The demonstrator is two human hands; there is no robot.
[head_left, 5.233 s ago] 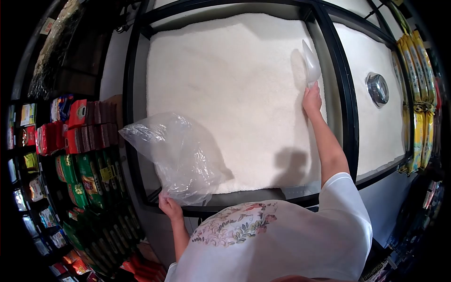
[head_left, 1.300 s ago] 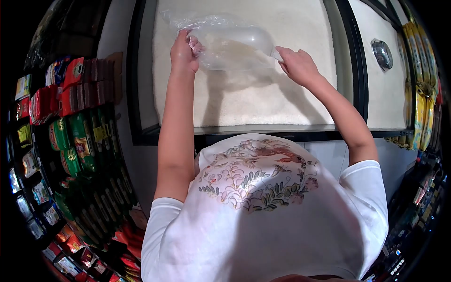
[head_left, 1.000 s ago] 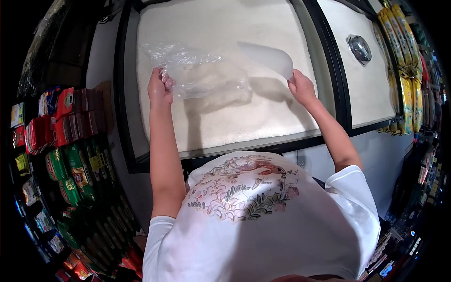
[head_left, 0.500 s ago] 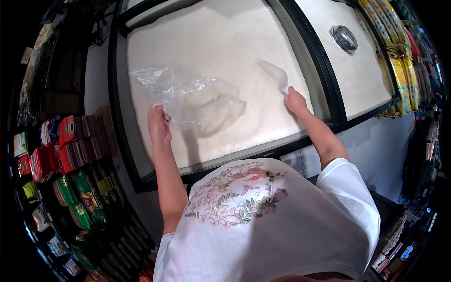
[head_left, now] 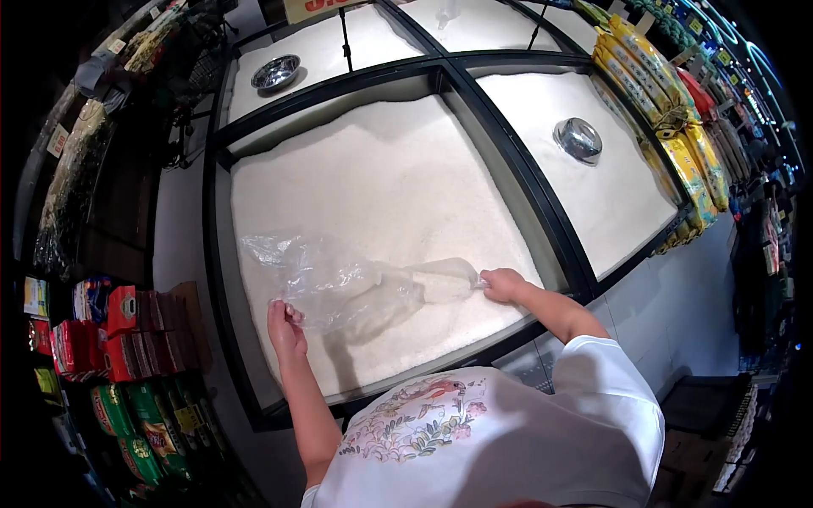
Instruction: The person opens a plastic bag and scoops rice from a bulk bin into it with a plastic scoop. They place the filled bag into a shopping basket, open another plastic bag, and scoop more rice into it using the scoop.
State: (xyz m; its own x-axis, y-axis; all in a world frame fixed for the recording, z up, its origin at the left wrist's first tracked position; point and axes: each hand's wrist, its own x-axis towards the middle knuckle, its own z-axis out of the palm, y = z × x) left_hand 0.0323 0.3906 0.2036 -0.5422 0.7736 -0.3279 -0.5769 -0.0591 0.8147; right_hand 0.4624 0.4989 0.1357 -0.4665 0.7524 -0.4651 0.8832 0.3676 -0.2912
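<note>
My left hand (head_left: 286, 328) grips the lower edge of a clear plastic bag (head_left: 318, 275), fingers closed on the thin film. The bag spreads loosely over a bin of white grain that looks like rice (head_left: 364, 178). A translucent scoop (head_left: 449, 281) is held by its handle in my right hand (head_left: 503, 285), fingers wrapped around it. It points left, its tip overlapping the bag's right end; whether the tip is inside the bag, I cannot tell. Whitish contents show in the scoop.
Black frames (head_left: 517, 182) divide the bins. Metal bowls rest on the grain, one in the right bin (head_left: 579, 141) and one in the back bin (head_left: 276, 74). Yellow packs (head_left: 652, 76) line the right side. Red packs (head_left: 140, 330) and green packs (head_left: 140, 419) fill shelves at left.
My right hand has brought the scoop left and toward the bag, turning it more level. My left hand keeps its hold on the bag. The head view has tilted up, showing more bins.
</note>
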